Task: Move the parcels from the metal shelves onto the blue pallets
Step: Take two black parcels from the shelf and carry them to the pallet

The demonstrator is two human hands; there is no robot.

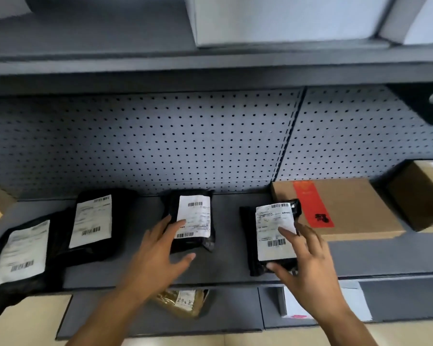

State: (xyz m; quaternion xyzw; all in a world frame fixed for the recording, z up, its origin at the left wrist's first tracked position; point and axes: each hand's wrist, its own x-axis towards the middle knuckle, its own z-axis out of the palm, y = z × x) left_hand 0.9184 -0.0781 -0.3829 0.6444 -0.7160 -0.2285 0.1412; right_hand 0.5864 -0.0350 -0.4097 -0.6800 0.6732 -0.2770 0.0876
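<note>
1. Two black parcels lie straight ahead of me on the metal shelf (225,268), one in front of each hand. Both have their long axis running away from me toward the pegboard back (160,141).
2. The middle parcel (194,221) lies just beyond and to the right of my left hand (158,248). The right parcel (273,236) lies just left of my right hand (308,255), with its far corner against the cardboard box (348,208).
3. My left hand is spread, fingers nearly straight. The fingertips touch the middle parcel's left side, the thumb reaches below its near end, and the hand grips nothing.
4. My right hand is spread too. The forefinger lies flat on top of the right parcel and the thumb touches its near end, but the hand has not closed round it.
5. Each hand is nearer its own parcel, so I judge I can take both by their near ends at once.
6. The blue pallets are out of view.
</note>
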